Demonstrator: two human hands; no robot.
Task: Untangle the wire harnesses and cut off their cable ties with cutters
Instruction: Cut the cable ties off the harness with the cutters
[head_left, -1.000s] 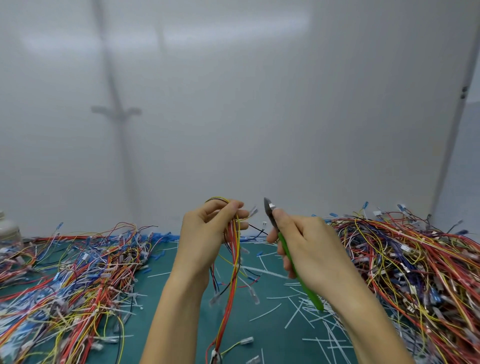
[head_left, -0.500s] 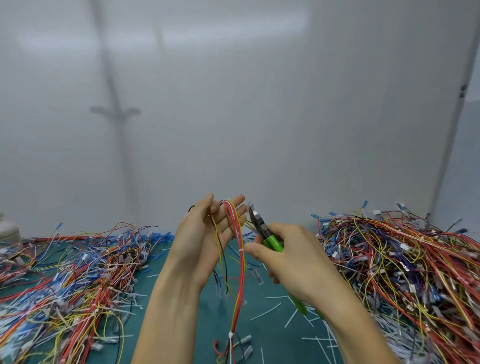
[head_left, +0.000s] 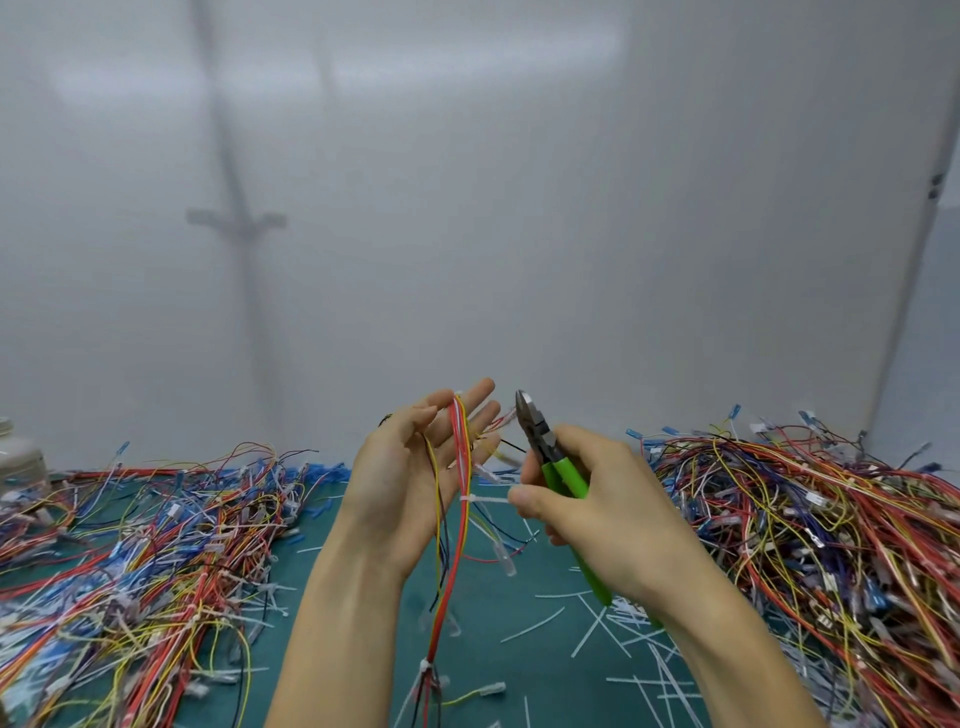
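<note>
My left hand (head_left: 405, 483) is held up, palm toward me, with its fingers (head_left: 478, 395) straight and spread, gripping nothing. A bundle of wires (head_left: 457, 545), red, orange and yellow, is draped over them and hangs down in front of my palm and wrist toward the green tabletop (head_left: 493, 639). A white cable tie (head_left: 485, 500) circles the bundle level with my palm, and its tail sticks out rightward to the thumb of my right hand (head_left: 613, 519). That hand's fingers are curled round the green handles of the cutters (head_left: 545, 452). Their metal nose points up, just beside my left fingertips and clear of the bundle. A second tie (head_left: 426, 666) binds the bundle lower down. Heaps of tangled wires lie on the left (head_left: 130, 545) and on the right (head_left: 831, 519), with cut tie pieces (head_left: 597, 623) scattered between them.
</note>
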